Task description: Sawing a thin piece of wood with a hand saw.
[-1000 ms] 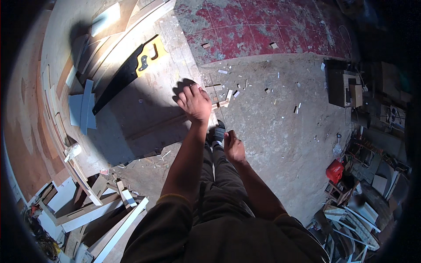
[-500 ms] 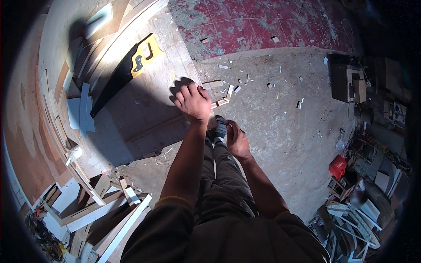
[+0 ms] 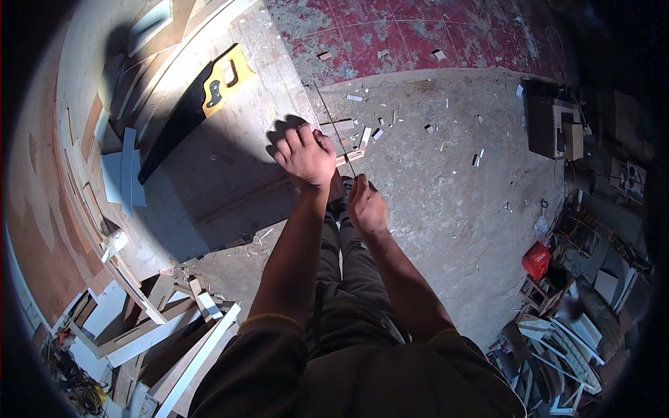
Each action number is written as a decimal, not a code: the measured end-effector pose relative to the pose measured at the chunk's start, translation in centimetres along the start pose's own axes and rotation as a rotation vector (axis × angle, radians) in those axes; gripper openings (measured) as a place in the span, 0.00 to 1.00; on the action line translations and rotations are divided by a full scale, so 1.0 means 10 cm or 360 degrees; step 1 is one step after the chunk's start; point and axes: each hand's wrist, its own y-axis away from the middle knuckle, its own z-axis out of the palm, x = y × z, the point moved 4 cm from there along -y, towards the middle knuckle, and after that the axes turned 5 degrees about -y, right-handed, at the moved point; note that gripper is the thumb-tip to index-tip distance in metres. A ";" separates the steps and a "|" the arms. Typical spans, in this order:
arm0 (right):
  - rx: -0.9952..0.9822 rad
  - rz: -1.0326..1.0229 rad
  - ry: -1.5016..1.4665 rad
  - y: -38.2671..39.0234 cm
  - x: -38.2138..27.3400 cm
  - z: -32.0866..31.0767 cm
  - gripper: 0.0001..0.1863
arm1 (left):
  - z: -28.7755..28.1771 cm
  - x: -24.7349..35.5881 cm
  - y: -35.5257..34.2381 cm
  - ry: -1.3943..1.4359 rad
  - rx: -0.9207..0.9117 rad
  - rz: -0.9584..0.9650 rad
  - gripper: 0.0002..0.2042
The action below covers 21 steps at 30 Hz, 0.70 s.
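My left hand [image 3: 306,157] is closed in a fist at the right edge of the wooden bench [image 3: 265,90], and whatever lies under its fingers is hidden. My right hand [image 3: 367,207] is wrapped around the near end of a thin, dark, straight rod-like tool [image 3: 330,113]. That tool points away from me, past the bench edge and just right of my left hand; its exact kind I cannot tell. Below it, a pale wood strip [image 3: 351,159] juts out beside my left hand. A handsaw [image 3: 178,125] with a yellow and black handle lies flat on the bench.
White and brown board offcuts [image 3: 125,171] lie on the bench's left. Scrap wood [image 3: 174,341] is heaped at the lower left, more [image 3: 561,341] at the lower right. A red container [image 3: 536,260] stands at right. Small chips dot the concrete floor [image 3: 446,202].
My right hand has moved up toward the bench edge, and the thin rod now shows stretching forward from it. My left hand keeps its place on the bench edge.
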 end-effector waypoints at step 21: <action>-0.0188 0.0231 0.0055 0.07 0.06 0.09 0.16 | 0.05 0.00 0.00 0.0016 -0.0046 -0.0001 0.07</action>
